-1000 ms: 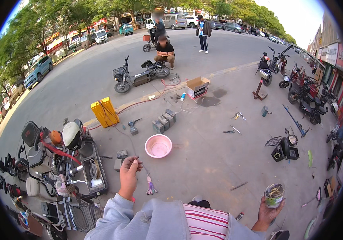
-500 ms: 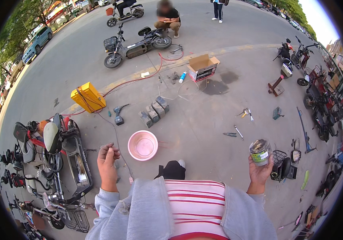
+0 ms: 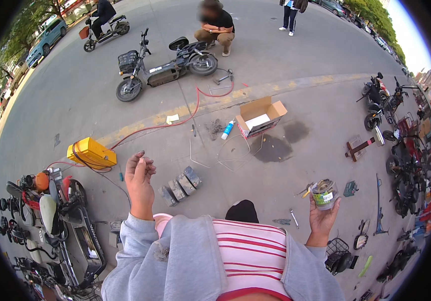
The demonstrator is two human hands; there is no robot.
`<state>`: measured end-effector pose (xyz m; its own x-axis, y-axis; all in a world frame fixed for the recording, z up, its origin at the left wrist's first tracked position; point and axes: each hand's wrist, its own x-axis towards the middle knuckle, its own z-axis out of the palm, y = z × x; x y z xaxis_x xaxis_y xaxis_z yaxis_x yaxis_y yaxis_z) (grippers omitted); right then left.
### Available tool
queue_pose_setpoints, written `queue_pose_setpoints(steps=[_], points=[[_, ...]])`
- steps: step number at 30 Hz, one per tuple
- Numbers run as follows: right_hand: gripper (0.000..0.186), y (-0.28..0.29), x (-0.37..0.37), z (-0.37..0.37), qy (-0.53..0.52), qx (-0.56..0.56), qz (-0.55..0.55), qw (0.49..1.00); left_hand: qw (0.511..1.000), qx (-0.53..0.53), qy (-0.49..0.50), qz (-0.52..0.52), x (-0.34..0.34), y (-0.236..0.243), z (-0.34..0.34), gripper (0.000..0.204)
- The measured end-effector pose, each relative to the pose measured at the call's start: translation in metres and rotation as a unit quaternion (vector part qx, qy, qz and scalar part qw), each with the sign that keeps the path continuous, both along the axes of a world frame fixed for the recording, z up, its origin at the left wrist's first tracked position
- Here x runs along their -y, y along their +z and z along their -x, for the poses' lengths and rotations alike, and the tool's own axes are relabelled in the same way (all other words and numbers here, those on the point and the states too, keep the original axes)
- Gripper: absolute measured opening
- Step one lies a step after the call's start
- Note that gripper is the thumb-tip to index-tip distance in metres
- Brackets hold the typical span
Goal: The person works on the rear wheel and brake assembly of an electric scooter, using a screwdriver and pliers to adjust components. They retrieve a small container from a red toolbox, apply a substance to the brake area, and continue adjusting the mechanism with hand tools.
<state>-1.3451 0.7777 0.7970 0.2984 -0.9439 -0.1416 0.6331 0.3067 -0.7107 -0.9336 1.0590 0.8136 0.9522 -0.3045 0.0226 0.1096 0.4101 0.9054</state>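
Note:
My right hand (image 3: 321,218) is closed around a clear jar (image 3: 325,195) with a green and white label, held upright out to the right. Dark contents show through its wall. My left hand (image 3: 141,175) is raised with thumb and fingertips drawn together. Whatever is between them, if anything, is too small to name. Its fingertips look dirty. Below that forearm a pink basin (image 3: 162,221) shows only in part, the rest hidden by my grey sleeve. Several grey battery-like blocks (image 3: 179,185) stand in a row on the ground to the right of my left hand.
A yellow case (image 3: 92,153) with a red hose stands at left. Ahead are an open cardboard box (image 3: 264,123), a blue-white bottle (image 3: 228,130) and an electric scooter (image 3: 165,74) near a crouching person (image 3: 216,30). Pliers (image 3: 281,221) and a wrench (image 3: 294,218) lie near my right hand. Scooters line both sides.
I have moved forward: the basin has slid under my left sleeve and the blocks are nearer. My left hand is higher in view. The passing rider has moved left. The jar stays in my right hand.

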Motion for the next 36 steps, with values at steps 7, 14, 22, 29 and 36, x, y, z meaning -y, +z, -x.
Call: queue_pose_setpoints(steps=[7,14,22,29,36], points=[[0.052,-0.047,0.185,-0.152,0.011,-0.025,-0.043,0.999,0.997,-0.030,0.058,-0.039,0.173,-0.018,-0.142,0.021],[0.047,-0.037,0.368,-0.347,0.118,-0.039,-0.048,0.991,0.987,-0.057,0.135,-0.065,0.259,-0.022,-0.264,0.019],[0.042,-0.041,0.456,-0.514,0.057,-0.106,-0.083,0.989,0.973,-0.149,0.150,-0.094,0.359,-0.067,-0.450,0.022],[0.043,-0.052,0.514,-0.633,0.064,-0.178,-0.197,0.962,0.978,-0.119,0.131,-0.108,0.433,-0.068,-0.593,0.025],[0.042,-0.074,0.587,-0.728,0.112,-0.228,-0.188,0.949,0.948,-0.185,0.203,-0.158,0.458,-0.090,-0.633,0.026]])
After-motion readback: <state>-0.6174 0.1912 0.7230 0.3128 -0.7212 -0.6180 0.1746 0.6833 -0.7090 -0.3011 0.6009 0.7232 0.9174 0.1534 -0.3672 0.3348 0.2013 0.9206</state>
